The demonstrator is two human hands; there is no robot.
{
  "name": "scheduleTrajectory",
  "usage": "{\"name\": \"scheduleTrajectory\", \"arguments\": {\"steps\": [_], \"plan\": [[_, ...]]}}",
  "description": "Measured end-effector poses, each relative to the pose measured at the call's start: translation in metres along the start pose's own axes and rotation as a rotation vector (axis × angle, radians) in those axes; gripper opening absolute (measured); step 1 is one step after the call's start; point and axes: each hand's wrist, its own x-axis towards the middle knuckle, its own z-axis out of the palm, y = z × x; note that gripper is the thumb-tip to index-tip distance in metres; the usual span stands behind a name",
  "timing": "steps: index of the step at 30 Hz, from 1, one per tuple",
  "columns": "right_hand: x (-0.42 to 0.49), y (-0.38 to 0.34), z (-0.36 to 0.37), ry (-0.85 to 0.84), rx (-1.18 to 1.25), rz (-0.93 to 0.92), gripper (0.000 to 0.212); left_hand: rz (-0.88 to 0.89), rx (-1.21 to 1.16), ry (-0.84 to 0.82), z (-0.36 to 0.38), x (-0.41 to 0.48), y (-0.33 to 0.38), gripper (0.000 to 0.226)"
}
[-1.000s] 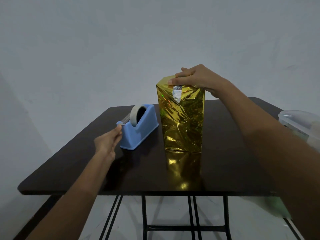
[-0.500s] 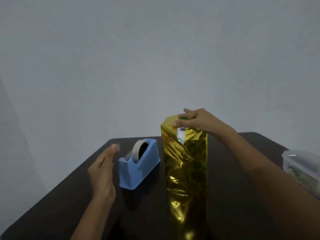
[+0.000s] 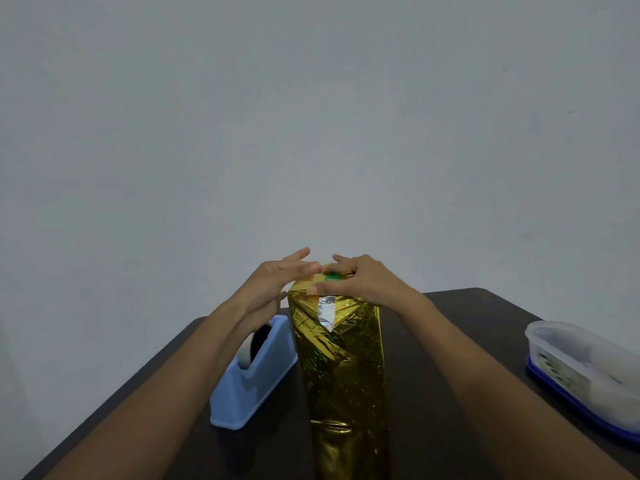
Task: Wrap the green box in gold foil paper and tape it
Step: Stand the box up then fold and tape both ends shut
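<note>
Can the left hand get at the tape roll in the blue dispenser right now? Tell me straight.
Probably yes. The left hand hovers just above the blue dispenser, and the tape roll sits exposed in its top slot. Only the person's own wrist overlaps it in view; the wrapped box stands beside, not between.

Lighting is dim and even, with a grey cast on the wall (image 3: 311, 116). The foil (image 3: 343, 368) shows soft glints and a bright silver patch near its top. Hands above the foil look slightly blurred. The table (image 3: 450, 375) left of the foil is deep in shadow.
</note>
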Motion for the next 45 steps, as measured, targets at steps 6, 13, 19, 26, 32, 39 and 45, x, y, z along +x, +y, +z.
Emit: {"name": "scheduleTrajectory", "arguments": {"steps": [6,13,19,26,32,39,45], "plan": [[0.003,0.002,0.001,0.007,-0.024,0.014,0.057,-0.044,-0.043,-0.092,-0.004,0.006,-0.003,0.069],[0.002,0.002,0.001,0.005,-0.013,0.01,0.054,-0.066,-0.073,-0.082,0.003,0.006,-0.005,0.027],[0.003,0.001,0.001,-0.004,-0.016,0.009,0.051,0.011,0.05,-0.036,0.003,0.004,-0.003,0.014],[0.001,0.0,0.0,-0.007,-0.007,0.002,0.048,0.066,0.036,-0.032,0.003,0.006,-0.007,0.013],[-0.001,-0.002,-0.001,-0.009,-0.008,-0.005,0.05,0.089,-0.049,0.029,0.008,0.003,-0.01,0.028],[0.0,-0.002,-0.001,-0.016,-0.032,0.005,0.058,0.116,0.059,0.06,-0.008,-0.004,0.014,0.053],[-0.002,-0.004,0.0,-0.019,-0.03,-0.005,0.053,0.084,0.146,0.027,-0.003,-0.005,0.009,0.012]]}}
